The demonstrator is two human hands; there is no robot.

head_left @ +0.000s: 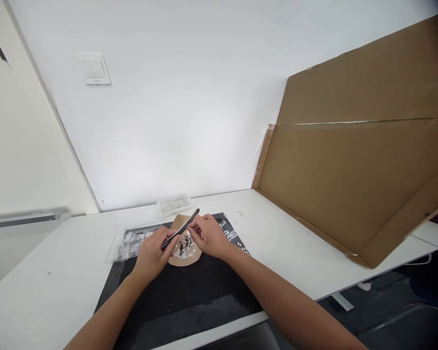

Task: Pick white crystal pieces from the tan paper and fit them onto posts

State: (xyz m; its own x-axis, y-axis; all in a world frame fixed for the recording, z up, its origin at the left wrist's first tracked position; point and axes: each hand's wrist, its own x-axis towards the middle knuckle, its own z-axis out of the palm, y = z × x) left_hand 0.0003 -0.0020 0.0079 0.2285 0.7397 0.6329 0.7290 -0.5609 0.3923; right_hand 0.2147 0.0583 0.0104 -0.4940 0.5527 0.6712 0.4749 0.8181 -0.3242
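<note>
My left hand (155, 250) is closed around the lower end of a long, thin black strip (184, 226), which slants up to the right. Close beside the strip's upper part, the fingertips of my right hand (208, 236) are pinched together; what they hold is too small to make out. Under both hands lies a piece of brown paper (184, 261) with rounded edges. Small white scraps (190, 252) and a few dark bits are heaped on it. The paper rests on a black mat (190, 296).
A clear compartment box (126, 250) with small pale contents sits left of the paper. Behind stands a shallow translucent tray (174, 204). White pieces (230, 234) lie in rows at the mat's right edge. A large cardboard sheet (350, 180) leans at the right of the white table (277, 243).
</note>
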